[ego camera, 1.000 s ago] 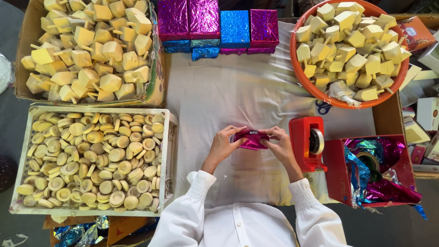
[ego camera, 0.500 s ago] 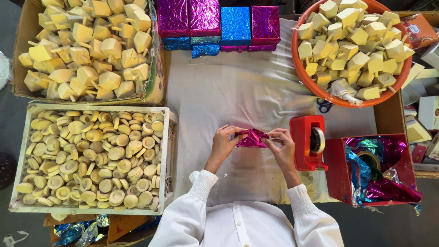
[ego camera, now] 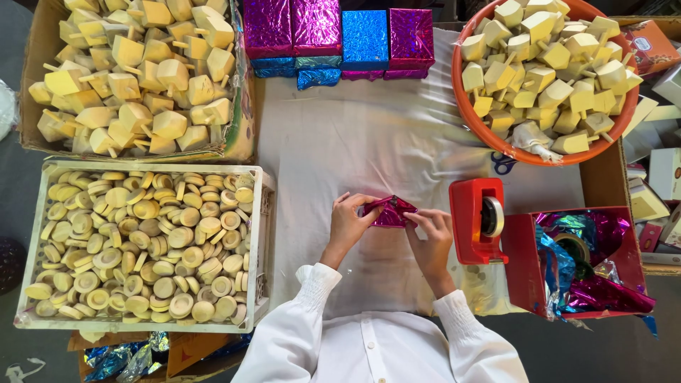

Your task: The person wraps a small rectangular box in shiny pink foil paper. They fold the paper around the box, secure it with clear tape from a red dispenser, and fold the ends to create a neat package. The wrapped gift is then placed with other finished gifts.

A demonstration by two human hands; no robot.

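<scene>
Magenta foil parcel (ego camera: 390,211) sits between my hands just above the white cloth (ego camera: 369,135) on the desk. My left hand (ego camera: 349,221) pinches its left end, fingers closed on the foil; my right hand (ego camera: 430,230) presses a fold at its right end, fingers closed on it too. I judge the wrap mostly folded, with one end not yet flat and no tape on it that I can see. Seven or eight wrapped boxes (ego camera: 339,39) lie at the far edge, stacked. One red tape dispenser (ego camera: 477,220) stands just beside my right hand. Wooden pieces fill one carton (ego camera: 135,74), one orange basin (ego camera: 543,78) and one white crate (ego camera: 142,245), too many to count.
</scene>
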